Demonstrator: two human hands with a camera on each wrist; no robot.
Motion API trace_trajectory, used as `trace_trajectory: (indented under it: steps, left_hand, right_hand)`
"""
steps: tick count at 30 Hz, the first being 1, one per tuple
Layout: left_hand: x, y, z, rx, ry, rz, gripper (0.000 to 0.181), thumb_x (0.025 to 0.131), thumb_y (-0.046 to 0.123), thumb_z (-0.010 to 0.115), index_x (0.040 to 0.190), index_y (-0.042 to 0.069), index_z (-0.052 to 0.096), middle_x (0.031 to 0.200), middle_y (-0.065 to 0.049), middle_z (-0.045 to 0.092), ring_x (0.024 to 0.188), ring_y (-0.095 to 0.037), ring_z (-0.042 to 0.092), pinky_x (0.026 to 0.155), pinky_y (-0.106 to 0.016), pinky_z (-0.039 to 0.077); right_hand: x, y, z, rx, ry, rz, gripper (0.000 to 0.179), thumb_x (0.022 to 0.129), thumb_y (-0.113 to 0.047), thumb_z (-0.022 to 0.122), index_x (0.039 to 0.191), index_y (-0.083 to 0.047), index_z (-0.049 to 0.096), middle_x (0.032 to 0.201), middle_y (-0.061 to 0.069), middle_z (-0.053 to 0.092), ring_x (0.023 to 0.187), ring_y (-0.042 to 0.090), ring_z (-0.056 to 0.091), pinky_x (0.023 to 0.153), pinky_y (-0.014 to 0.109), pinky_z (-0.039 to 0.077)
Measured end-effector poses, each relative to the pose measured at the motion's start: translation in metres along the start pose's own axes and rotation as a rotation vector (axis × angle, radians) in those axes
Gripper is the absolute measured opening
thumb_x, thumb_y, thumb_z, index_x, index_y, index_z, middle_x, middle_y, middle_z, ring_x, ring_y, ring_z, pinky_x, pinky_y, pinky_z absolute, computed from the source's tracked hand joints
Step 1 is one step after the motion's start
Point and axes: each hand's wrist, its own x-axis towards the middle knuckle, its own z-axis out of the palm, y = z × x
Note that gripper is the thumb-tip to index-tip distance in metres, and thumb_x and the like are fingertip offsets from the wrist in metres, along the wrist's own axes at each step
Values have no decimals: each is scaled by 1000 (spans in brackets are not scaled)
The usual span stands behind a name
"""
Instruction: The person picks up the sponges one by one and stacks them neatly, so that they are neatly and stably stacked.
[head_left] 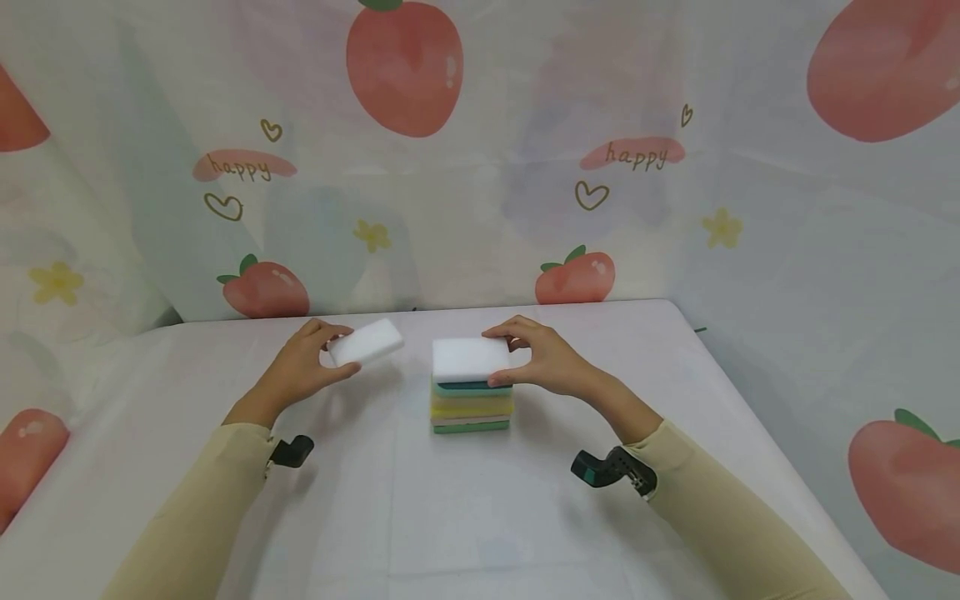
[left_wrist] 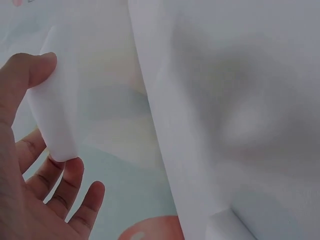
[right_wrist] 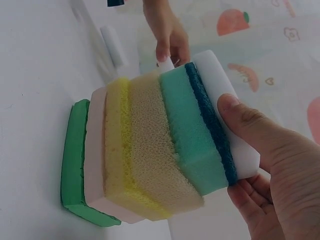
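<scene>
A stack of sponges stands mid-table: green point(right_wrist: 75, 155) at the bottom, then pale pink point(right_wrist: 95, 150), yellow and beige point(right_wrist: 150, 135), and teal with a dark blue scouring layer point(right_wrist: 192, 130). On top lies a white sponge point(head_left: 470, 360). My right hand point(head_left: 551, 357) grips this white sponge at its right end, thumb on the near edge and fingers on the far edge. To the left of the stack, my left hand point(head_left: 303, 367) holds another white sponge point(head_left: 367, 342) above the table, pinched between thumb and fingers and tilted.
A white cloth covers the table point(head_left: 450, 517). Behind it hangs a curtain point(head_left: 480, 183) printed with peaches, hearts and flowers. Both wrists carry small black cameras point(head_left: 611, 468), which stick out over the table inward of the sleeves.
</scene>
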Motion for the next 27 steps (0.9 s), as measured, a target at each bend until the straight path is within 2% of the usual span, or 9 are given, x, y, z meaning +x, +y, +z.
trace_trajectory:
  steps: [8,16,27]
  left_hand:
    - [-1,6,-4,-39,26,52,59,80,33,81,129,7,61,116,-12,54,102,-31,53,81,-42,46]
    - [-2,14,-7,-36,20,54,60,79,34,81,129,7,61,116,-10,54,102,-28,52,80,-41,46]
    - [-4,24,-14,-43,8,73,61,80,32,81,132,9,60,117,-10,53,105,-31,53,81,-43,49]
  right_hand:
    - [-1,-1,0,4,3,-1,66,75,-30,87,133,-13,61,128,4,57,110,21,56,104,45,45]
    - [0,0,0,-5,3,-3,67,75,-30,87,133,-12,61,129,4,57,108,21,56,103,44,45]
    - [0,0,-1,-1,0,-6,67,74,-29,87,133,-12,61,128,5,57,108,22,56,103,46,45]
